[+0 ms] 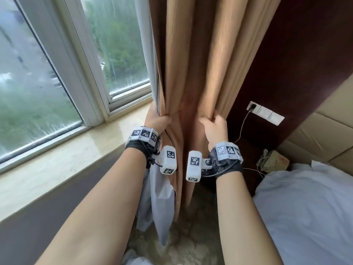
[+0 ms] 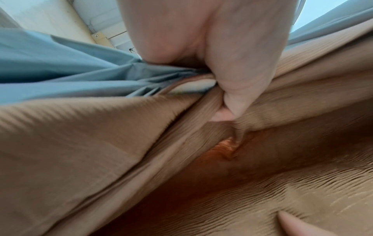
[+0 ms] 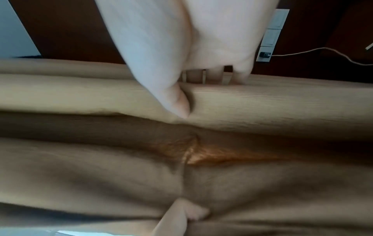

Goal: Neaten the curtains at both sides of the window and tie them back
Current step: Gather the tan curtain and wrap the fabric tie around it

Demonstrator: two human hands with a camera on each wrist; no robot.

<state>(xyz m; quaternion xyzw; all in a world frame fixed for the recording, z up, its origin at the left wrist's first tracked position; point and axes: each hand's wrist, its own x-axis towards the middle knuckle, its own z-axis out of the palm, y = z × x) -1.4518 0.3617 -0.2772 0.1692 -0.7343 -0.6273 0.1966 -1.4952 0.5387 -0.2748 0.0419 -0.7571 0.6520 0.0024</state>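
Gripping the tan curtain (image 1: pixel 193 60) from both sides, the person has two fistfuls of fabric at about sill height. The left hand (image 1: pixel 156 121) is clenched on the curtain's window-side edge, thumb (image 2: pixel 238 89) and fingers bunching the ribbed tan cloth together with the grey-blue lining (image 2: pixel 66 63) behind it. The right hand (image 1: pixel 214 129) clutches the folds on the wall side, thumb (image 3: pixel 173 99) pressed across the front of a thick pleat and the fingers wrapped round behind it. Between the two hands the cloth sinks into a deep, shadowed fold.

The curtain hangs at the right end of the window (image 1: pixel 57 73), its folds running down past the pale stone windowsill (image 1: pixel 63 159) to the patterned carpet (image 1: pixel 191 236), with the lining (image 1: pixel 158 197) showing below the left wrist. Just beyond the right hand stands a dark wood wall panel (image 1: pixel 298 64) carrying a white socket plate (image 1: pixel 265 112) with a charger plugged in and its cable trailing down. White bedding (image 1: pixel 305 207) fills the lower right corner.
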